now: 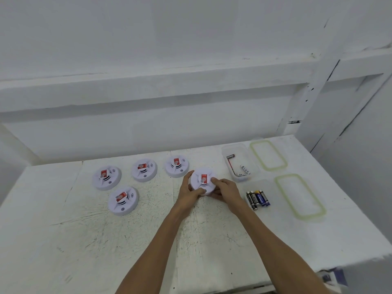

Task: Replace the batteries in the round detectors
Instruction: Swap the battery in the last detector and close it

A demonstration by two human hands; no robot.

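held detector (pixel 202 177): near rim hidden under left grip (pixel 188 193) and right grip (pixel 226 188). Label text too small to read. Purple thing (pixel 337 276) off counter's (pixel 127 240) near-right corner: blurred, can't identify.

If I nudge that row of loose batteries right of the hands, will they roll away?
The batteries are smooth cylinders lying on their sides, so a sideways push would probably roll them. Pushed end-on, they would more likely slide. They look small and glossy, so they may slip in the grip; pinching one across its middle seems safer.

Red detector labels (pixel 121 197), battery print (pixel 257 198) — blurred, unreadable.
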